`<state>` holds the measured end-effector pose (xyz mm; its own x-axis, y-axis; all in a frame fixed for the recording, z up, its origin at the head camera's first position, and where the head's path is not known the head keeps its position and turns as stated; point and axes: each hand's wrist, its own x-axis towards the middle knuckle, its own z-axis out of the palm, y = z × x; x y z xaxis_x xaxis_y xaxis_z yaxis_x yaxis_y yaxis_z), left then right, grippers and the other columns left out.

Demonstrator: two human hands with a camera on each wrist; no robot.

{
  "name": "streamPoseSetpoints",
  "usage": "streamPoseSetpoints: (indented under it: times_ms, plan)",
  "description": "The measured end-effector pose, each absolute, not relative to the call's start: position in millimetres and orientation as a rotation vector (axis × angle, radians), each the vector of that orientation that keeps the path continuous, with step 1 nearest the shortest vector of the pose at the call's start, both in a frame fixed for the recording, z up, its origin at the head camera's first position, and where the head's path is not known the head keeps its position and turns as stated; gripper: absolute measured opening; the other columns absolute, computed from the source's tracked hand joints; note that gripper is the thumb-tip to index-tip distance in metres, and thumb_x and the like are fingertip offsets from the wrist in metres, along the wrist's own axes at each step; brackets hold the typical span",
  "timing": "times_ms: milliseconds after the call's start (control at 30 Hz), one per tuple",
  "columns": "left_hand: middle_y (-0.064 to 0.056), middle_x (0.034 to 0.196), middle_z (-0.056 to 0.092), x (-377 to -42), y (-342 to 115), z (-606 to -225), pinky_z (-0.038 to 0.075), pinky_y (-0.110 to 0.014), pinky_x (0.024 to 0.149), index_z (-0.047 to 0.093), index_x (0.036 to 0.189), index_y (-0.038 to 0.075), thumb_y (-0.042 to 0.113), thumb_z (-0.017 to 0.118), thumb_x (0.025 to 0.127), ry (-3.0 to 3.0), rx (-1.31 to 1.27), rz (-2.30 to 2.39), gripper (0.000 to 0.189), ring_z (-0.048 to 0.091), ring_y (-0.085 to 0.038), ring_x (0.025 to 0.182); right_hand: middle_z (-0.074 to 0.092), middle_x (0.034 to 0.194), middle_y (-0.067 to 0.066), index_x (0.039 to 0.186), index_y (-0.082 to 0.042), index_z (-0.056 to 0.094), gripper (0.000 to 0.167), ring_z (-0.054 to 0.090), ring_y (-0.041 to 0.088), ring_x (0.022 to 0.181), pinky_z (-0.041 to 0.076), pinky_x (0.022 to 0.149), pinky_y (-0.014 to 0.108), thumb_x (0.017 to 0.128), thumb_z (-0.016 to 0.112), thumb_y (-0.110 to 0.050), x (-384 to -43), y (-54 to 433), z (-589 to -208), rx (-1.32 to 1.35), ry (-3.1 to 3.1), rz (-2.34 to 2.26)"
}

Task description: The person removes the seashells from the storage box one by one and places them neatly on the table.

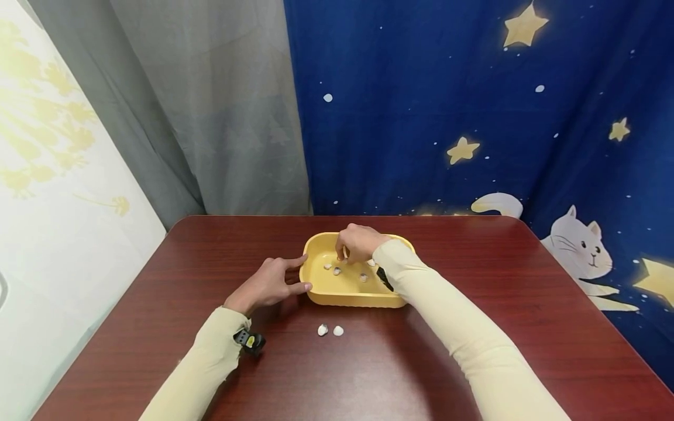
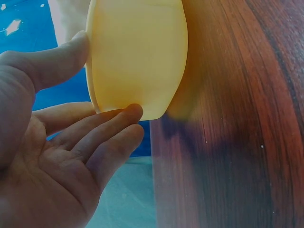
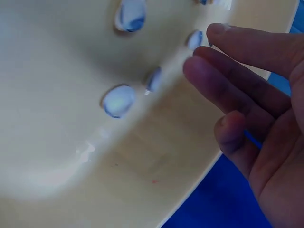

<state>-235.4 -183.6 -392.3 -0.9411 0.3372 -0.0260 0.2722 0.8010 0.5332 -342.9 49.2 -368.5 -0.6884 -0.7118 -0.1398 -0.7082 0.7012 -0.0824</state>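
Observation:
A yellow plastic basin (image 1: pixel 358 300) sits on the table, with several small white-and-dark seashells (image 1: pixel 337 271) on its floor. My left hand (image 1: pixel 268 282) is at the basin's left end, thumb and fingers spread. In the left wrist view its thumb (image 2: pixel 78 45) touches the rim and its fingertips lie against the end wall. My right hand (image 1: pixel 359 242) reaches down into the basin from the right. In the right wrist view its thumb and index tips come together on a small seashell (image 3: pixel 211 42), mostly hidden by them. Other seashells (image 3: pixel 118 101) lie nearby.
Two white seashells (image 1: pixel 338 331) lie on the dark red wooden table (image 1: pixel 253 374) in front of the basin. Behind the table's far edge hang a grey curtain (image 1: pixel 237 117) and a blue star-patterned curtain (image 1: pixel 389 117). A white panel (image 1: pixel 63 193) stands at the left.

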Motion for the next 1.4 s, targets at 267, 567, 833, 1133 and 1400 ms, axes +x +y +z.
streamPoseSetpoints:
  times_ms: [267, 567, 833, 1133, 1400]
  plan:
    - [-0.02, 0.138, 0.063, -236.1, -184.7, -393.0, 0.048, -0.047, 0.106, 0.047, 0.151, 0.012, 0.041, 0.074, 0.091, 2.868, 0.493, 0.824, 0.072, 0.054, -0.028, 0.134, 0.075, 0.092, -0.002, 0.098, -0.014, 0.08, 0.015, 0.064, 0.01, 0.081, 0.055, 0.073, 0.025, 0.086, 0.074, -0.008, -332.2, 56.9, -349.5, -1.232, 2.688, -0.061]
    - [-0.019, 0.149, 0.052, -237.0, -185.9, -391.0, 0.046, -0.049, 0.109, 0.045, 0.151, 0.013, 0.042, 0.074, 0.09, 2.865, 0.493, 0.841, 0.073, 0.051, -0.029, 0.138, 0.071, 0.082, -0.005, 0.09, -0.016, 0.078, 0.009, 0.06, 0.008, 0.073, 0.051, 0.069, 0.022, 0.085, 0.074, -0.011, -310.1, 67.6, -330.7, -1.323, 2.711, -0.11]
    - [-0.019, 0.15, 0.051, -235.5, -186.1, -393.3, 0.046, -0.049, 0.109, 0.044, 0.152, 0.013, 0.042, 0.073, 0.091, 2.853, 0.483, 0.861, 0.074, 0.05, -0.03, 0.139, 0.07, 0.076, -0.008, 0.087, -0.018, 0.076, 0.004, 0.059, 0.005, 0.069, 0.05, 0.066, 0.021, 0.084, 0.077, -0.015, -285.8, 76.9, -329.2, -1.41, 2.741, -0.231]
    - [-0.018, 0.151, 0.051, -233.9, -184.0, -395.2, 0.044, -0.051, 0.111, 0.045, 0.152, 0.012, 0.041, 0.073, 0.091, 2.86, 0.485, 0.854, 0.073, 0.049, -0.032, 0.14, 0.068, 0.074, -0.01, 0.085, -0.017, 0.074, 0.004, 0.057, 0.003, 0.067, 0.048, 0.063, 0.022, 0.083, 0.078, -0.018, -255.5, 89.9, -351.1, -1.414, 2.942, -0.314]
    - [-0.018, 0.15, 0.051, -233.7, -182.8, -394.9, 0.045, -0.05, 0.11, 0.044, 0.152, 0.012, 0.041, 0.074, 0.091, 2.859, 0.483, 0.866, 0.074, 0.051, -0.03, 0.139, 0.068, 0.075, -0.011, 0.085, -0.017, 0.074, 0.007, 0.062, 0.009, 0.071, 0.049, 0.066, 0.022, 0.083, 0.08, -0.019, -229.2, 94.8, -359.9, -1.43, 2.997, -0.476]
